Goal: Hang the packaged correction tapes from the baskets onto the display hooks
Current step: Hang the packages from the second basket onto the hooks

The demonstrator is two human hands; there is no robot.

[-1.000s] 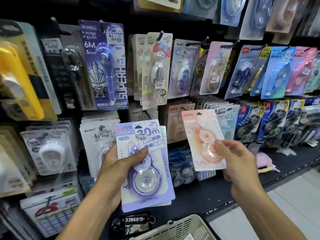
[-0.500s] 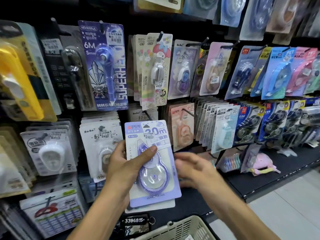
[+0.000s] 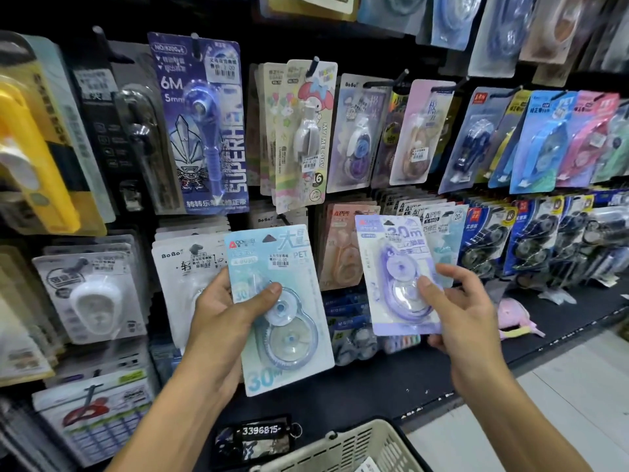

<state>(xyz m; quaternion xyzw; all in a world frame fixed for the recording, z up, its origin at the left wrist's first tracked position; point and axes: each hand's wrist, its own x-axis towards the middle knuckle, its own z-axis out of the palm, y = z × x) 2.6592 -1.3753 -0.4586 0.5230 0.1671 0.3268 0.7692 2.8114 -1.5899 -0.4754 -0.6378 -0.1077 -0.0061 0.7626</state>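
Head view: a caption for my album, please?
Left hand holds a blue pack, right hand a purple pack.

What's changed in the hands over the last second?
The right hand let go of the pink pack, then took the purple pack off the left hand's stack and carried it right. The left hand now grips the blue pack. The basket stays below.

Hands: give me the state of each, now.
Left hand: grips the pale blue carded correction tape pack.
Right hand: pinches the lilac carded correction tape pack.
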